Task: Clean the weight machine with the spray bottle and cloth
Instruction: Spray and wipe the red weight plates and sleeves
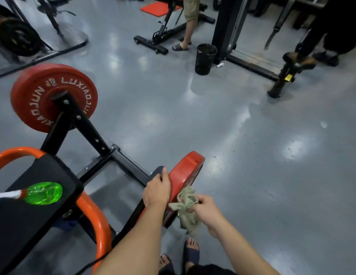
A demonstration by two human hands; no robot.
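- Far plate (54, 98): red, on its arm at the machine's left end, well apart from both hands. It looks untouched for now and should get the same wipe later.
- Bottle (43, 193): green, lying on its side on the black pad (34, 221), with neither hand on it. It could roll, so stand it upright when it is next picked up.
- Left hand (157, 189): fingers and thumb curl over the top edge of the near plate (185, 173), steadying it. Keep that grip firm so the plate does not turn under the wiping pressure, and move it along so the covered strip gets cleaned too.
- Cloth (186, 205): a crumpled, grey-green bunch with loose ends hanging, at the plate's face, just right of the left hand. I cannot tell whether it actually touches the face. Refolding it into a flat pad would probably give better contact than a bunch.
- Right hand (206, 212): fingers close round the cloth, pinching it. Wipe in overlapping strokes from rim to hub, then along the edge.
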